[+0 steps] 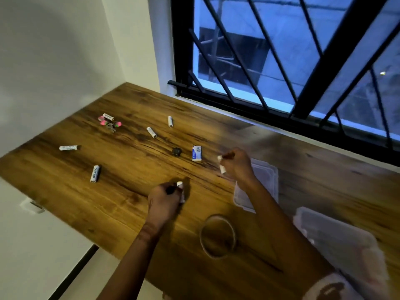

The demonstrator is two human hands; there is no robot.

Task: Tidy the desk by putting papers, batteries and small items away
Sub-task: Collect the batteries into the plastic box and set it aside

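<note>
Since both hands are loaded at once over the bare desk (129, 161), a slip is the main risk. A round battery dropped here would likely roll, maybe off the near edge behind the left fingers. The clear tub (268, 180) lies under the right wrist and a second clear tub (337, 241) sits behind the right fingers. Both are see-through and blurred, and I cannot tell if either is lidded, so a quick drop could hit a rim and bounce. The round clear cup (217, 236) between the forearms could get knocked by an arm.

Left hand (164, 200): fingers clenched round a white battery (179, 184), its end poking out on top. The hand is low on the desk; contact unclear.

Right hand (237, 163): fingers curled, gripping a second white battery (222, 169) that hangs below the fist.

Nearest loose battery (95, 173) lies left of the left fingers, with more beyond it. A small blue-white box (196, 153) and a dark lump (176, 151) sit just left of the right fingers.
</note>
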